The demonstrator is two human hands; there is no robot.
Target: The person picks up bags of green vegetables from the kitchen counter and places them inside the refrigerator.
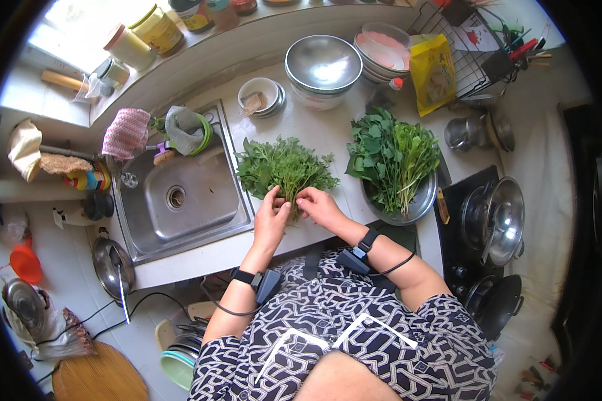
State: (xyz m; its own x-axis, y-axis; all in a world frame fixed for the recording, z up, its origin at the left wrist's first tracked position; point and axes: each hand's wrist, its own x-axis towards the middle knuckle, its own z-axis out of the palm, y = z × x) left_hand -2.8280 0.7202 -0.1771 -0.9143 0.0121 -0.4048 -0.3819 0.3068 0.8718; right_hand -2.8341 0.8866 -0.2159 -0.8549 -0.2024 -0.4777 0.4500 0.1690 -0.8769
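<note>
A loose bunch of leafy greens [286, 168] lies on the white countertop just right of the sink, its stems towards me. My left hand [272, 216] grips the left side of the stems between thumb and fingers. From the right, my right hand [320, 206] pinches at the same stems with thumb and forefinger; the fingertips are partly hidden among them. To the right of the bunch, a metal bowl [425, 206] holds more greens [394, 155], some broad-leaved and some with pale stems.
The stainless steel sink [190, 220] is on my left, with cloths [126, 133] over its tap. Behind the greens stand small stacked bowls [268, 90] and a large steel bowl [323, 62]. A yellow packet [433, 75] leans on a wire rack [474, 55]. Pans sit on the black hob [451, 245] at right.
</note>
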